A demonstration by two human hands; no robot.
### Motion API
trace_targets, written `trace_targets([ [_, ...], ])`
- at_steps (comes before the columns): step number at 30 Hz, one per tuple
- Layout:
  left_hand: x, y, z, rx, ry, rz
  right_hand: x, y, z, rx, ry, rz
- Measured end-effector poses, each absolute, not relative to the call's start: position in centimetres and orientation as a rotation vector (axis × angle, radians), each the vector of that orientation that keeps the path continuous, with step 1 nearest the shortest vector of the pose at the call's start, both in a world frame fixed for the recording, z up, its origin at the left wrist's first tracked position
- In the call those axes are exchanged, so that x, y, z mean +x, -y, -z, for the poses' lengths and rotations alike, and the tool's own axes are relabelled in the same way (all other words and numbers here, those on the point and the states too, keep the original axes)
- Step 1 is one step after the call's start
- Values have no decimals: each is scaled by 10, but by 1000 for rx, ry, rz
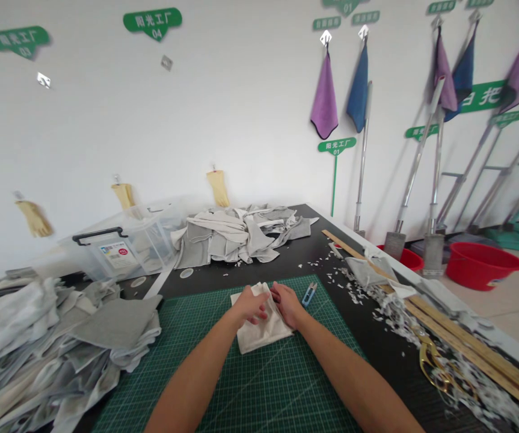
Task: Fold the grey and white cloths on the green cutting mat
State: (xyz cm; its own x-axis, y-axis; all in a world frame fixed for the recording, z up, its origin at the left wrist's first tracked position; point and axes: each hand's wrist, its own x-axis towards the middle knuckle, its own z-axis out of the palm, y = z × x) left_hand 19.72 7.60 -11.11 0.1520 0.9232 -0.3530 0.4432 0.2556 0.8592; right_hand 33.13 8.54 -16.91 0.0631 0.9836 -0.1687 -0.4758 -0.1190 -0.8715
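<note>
While both forearms reach up from the bottom edge, the bare left hand (pixel 251 305) and the bare right hand (pixel 286 305) meet over a cream-white, roughly square piece of fabric (pixel 259 340) at the centre of the frame. It lies rumpled on a dark green cutting mat (pixel 286 394) printed with a pale grid. Half open, the left hand has its fingers loosely bent over the fabric; whether they grip it cannot be told. The right hand is curled more tightly at the fabric's right edge, its fingertips partly hidden, so its hold is unclear too. Just beside it, right of centre, lie small light-blue thread snips (pixel 308 294).

Beyond the mat, on the black surface (pixel 211 278), a heap of grey and white cloth pieces (pixel 245 234) sits near a clear plastic box (pixel 124 252). Another mixed grey-and-white cloth pile (pixel 115 322) fills the lower left. Toward the lower right, pale wooden strips (pixel 466 338) lie near gold-handled scissors (pixel 427 344) among white scraps (pixel 394 322).
</note>
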Motion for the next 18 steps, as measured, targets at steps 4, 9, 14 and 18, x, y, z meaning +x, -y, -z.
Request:
trace_targets([
  [4, 189, -74, 107, 1404, -1489, -600, 330, -86, 168, -972, 656, -1456],
  [9, 186, -62, 86, 1518, -1454, -716, 330, -87, 167, -968, 659, -1477],
  [14, 189, 4, 26, 1870, -1043, -1129, 330, -87, 167, -972, 689, -1488],
  [18, 185, 75, -18, 2157, -513, -1164, 330, -88, 168, -996, 674, -1481],
])
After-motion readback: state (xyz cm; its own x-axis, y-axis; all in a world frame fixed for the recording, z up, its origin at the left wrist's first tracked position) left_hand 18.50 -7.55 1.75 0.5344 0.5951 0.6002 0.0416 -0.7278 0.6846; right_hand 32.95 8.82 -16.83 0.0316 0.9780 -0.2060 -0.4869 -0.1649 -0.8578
